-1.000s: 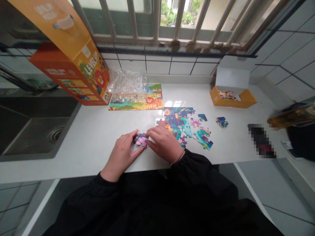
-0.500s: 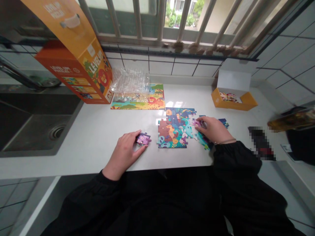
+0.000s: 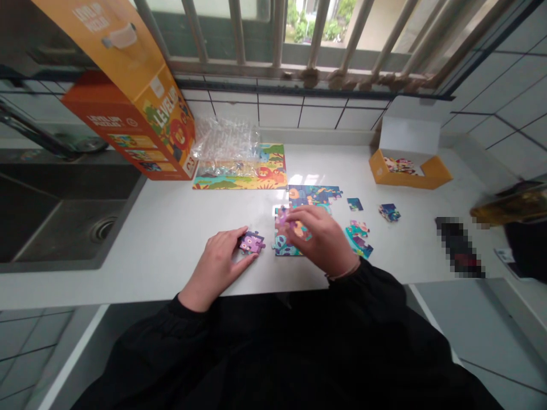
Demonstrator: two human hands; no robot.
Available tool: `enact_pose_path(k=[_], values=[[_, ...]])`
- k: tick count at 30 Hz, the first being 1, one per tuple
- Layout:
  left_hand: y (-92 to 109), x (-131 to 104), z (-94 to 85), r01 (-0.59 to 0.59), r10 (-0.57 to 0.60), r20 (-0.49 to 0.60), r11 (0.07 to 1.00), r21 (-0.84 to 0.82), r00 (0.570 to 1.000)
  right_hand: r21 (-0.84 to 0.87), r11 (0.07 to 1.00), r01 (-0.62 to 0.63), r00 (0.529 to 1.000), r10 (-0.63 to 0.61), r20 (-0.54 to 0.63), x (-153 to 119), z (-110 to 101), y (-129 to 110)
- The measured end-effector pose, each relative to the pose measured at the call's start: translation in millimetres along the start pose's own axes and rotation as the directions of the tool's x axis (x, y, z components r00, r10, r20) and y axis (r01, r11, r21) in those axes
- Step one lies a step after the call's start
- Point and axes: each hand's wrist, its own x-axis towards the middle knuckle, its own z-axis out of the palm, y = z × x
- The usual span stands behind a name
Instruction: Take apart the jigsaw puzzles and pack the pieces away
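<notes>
Part-built puzzle (image 3: 314,195) is on the worktop (image 3: 166,239), directly under the right hand (image 3: 322,234), which is pinching a pink piece (image 3: 282,218) over its left side. Left of the puzzle, the left hand (image 3: 220,262) has thumb and finger spread round some purple pieces (image 3: 252,244), can't tell if gripping.

Dark sink (image 3: 64,233) at left; clear plastic (image 3: 226,142) near white tiles (image 3: 280,115); window bars (image 3: 236,31) above, greenery (image 3: 331,30) outside

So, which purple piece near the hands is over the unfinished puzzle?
The purple piece pinched in the right hand; the other piece is by the left hand, beside the puzzle.
</notes>
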Motion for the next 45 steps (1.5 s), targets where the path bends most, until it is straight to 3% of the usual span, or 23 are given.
enact_pose_path(k=[3,7,14,18,23,28,36,42,45], values=[[-1,1,-0.4,0.008,-0.008,0.004,1.000,-0.002,1.000,-0.038,0.993,0.116,0.979,-0.108,0.170,9,38,-36],[-5,1,0.6,-0.041,0.041,-0.013,0.999,0.008,0.999,-0.171,0.978,0.117,0.934,-0.050,0.355,11,67,-49],[-11,1,2.3,-0.070,0.070,-0.027,0.998,0.008,0.997,-0.120,0.991,0.063,0.923,-0.012,0.384,8,59,-53],[-15,-6,-7.3,-0.089,0.089,-0.014,0.995,-0.034,0.996,-0.150,0.986,0.079,0.916,-0.013,0.401,13,61,-57],[-15,-14,-20.9,0.004,-0.007,-0.034,0.998,-0.069,0.999,-0.213,0.964,0.157,0.883,-0.040,0.467,23,75,-54],[-13,-13,-16.1,0.008,-0.009,-0.049,1.000,-0.030,0.999,-0.245,0.951,0.187,0.877,-0.050,0.478,28,83,-53],[-12,-13,-12.9,0.047,-0.049,-0.086,0.998,-0.029,0.995,-0.172,0.970,0.172,0.880,-0.073,0.470,28,72,-49],[-11,-10,-15.4,0.005,-0.006,-0.026,1.000,-0.013,1.000,-0.037,0.999,0.030,0.959,-0.018,0.284,20,52,-32],[-10,-8,-14.3,-0.022,0.022,0.012,1.000,0.009,1.000,-0.007,1.000,-0.007,0.977,0.008,0.214,15,42,-24]])
